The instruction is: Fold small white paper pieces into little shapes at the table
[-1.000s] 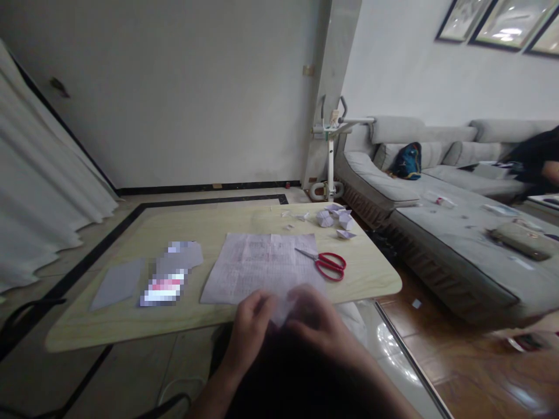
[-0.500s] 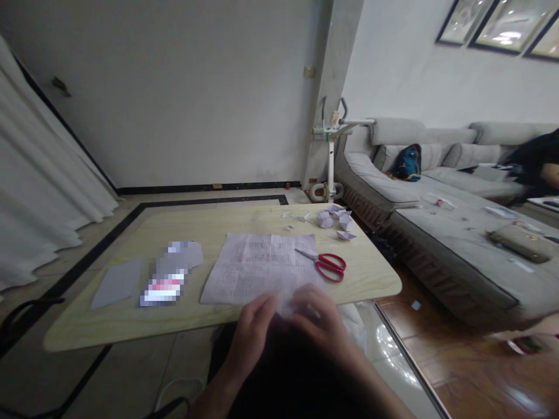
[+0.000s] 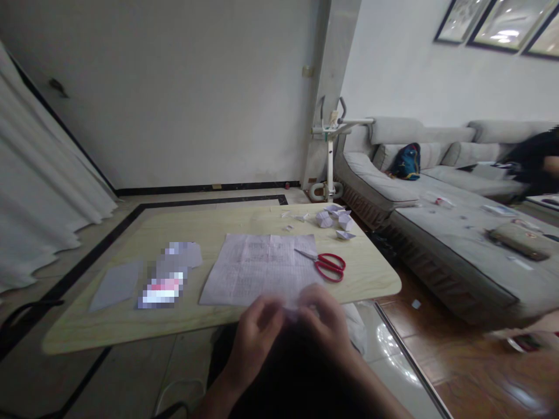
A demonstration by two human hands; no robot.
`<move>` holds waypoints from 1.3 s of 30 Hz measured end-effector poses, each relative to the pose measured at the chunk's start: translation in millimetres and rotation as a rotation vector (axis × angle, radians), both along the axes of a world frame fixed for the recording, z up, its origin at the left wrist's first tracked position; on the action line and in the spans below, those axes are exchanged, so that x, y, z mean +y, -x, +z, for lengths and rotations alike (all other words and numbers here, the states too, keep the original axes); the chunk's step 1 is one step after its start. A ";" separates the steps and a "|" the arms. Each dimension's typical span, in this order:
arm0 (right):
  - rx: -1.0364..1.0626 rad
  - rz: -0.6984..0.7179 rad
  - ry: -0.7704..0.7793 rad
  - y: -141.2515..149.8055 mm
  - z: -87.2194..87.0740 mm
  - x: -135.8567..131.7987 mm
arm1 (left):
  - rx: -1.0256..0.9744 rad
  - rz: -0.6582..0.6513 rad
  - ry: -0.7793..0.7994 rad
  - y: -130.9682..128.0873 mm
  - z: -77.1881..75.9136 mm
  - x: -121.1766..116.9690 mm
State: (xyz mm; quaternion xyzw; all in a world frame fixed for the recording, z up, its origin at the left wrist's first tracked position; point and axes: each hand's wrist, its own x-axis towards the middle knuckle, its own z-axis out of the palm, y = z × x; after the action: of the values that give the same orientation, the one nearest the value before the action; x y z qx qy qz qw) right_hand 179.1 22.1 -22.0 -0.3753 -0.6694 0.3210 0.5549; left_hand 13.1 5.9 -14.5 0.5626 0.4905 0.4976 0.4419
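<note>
L hand: fingers curled, thumb stretched twd. the R hand, tips apparently pinching a small paper pc.; contact pt. blurred.
R hand: fingers arched in a hook, thumb opposing, tips seemingly pinched on the same pc. at 3 o'c.
Small paper pc.: b/w both sets of fingertips, at the near edge of the table. Step in hand: prob. creasing or shaping it, though its form is too blurred to tell. Next move prob. calls for a light two-handed pinch w/ edges kept aligned.
Fingertips: vs. 0.5 s ago, L thumb reaches farther twd. the R; less of the paper shows.
Printed sheet: flat, 11 to 12 o'c. from the hands, unmoved since.
Red-handled scissors: 1 o'c., blades over the sheet, also unmoved.
Folded paper pcs.: clustered farther out at 1 o'c., nr. the table's far R corner; small scraps just beside, twd. 12.
White paper: well apart, 9 to 10 o'c.
</note>
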 end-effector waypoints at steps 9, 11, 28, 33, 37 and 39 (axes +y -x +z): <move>-0.050 0.058 0.075 -3.8 11.1 -3.9 | -0.027 0.072 -0.008 5.7 -5.8 -0.5; -0.042 0.062 0.091 -3.6 11.9 -5.0 | -0.022 0.074 -0.002 7.1 -7.3 0.9; -0.017 0.024 0.055 -7.2 3.5 -1.7 | 0.131 0.000 -0.083 14.2 0.6 2.4; -0.038 0.035 0.037 -9.5 3.4 -0.4 | 0.180 -0.085 -0.055 20.2 3.5 4.1; -0.056 0.056 0.042 -10.9 5.4 -1.3 | 0.230 -0.132 -0.067 24.4 6.4 3.8; -0.054 0.062 0.043 -10.7 6.5 -2.1 | 0.234 -0.116 -0.089 24.8 7.8 3.3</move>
State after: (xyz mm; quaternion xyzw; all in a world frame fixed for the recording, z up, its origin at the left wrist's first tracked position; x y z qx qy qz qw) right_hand 189.9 19.9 -15.5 -0.3746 -0.6885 0.3423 0.5182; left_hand -11.6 9.2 -6.7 0.6633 0.4828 0.4234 0.3843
